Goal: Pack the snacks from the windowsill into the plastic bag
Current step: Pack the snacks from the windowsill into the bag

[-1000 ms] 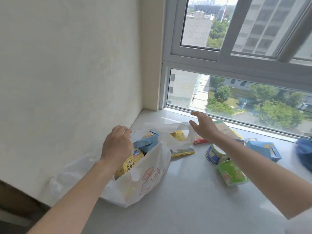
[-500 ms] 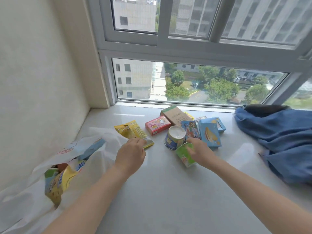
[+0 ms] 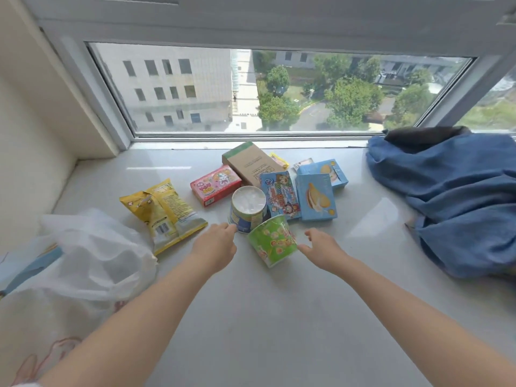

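Several snacks lie on the white windowsill (image 3: 251, 317). A green cup (image 3: 272, 241) lies on its side in front of an upright blue cup with a white lid (image 3: 247, 209). My left hand (image 3: 215, 245) reaches to the blue cup, its fingertips at the cup's lower left side. On the green cup's right is my right hand (image 3: 321, 247), spread, with its thumb against the cup's base. A yellow snack bag (image 3: 162, 210) lies to the left. The white plastic bag (image 3: 92, 263) sits at the left edge, its contents mostly hidden.
Behind the cups lie a red box (image 3: 215, 184), a brown box (image 3: 251, 163), a blue cartoon box (image 3: 280, 196) and two light blue boxes (image 3: 315, 196). A blue cloth (image 3: 460, 196) covers the sill's right side. The window frame (image 3: 251, 138) closes the back.
The view has swung from the bag to the snacks. My left hand left the bag, passed the yellow snack bag and reached the blue cup. My right hand moved to the green cup's right side.
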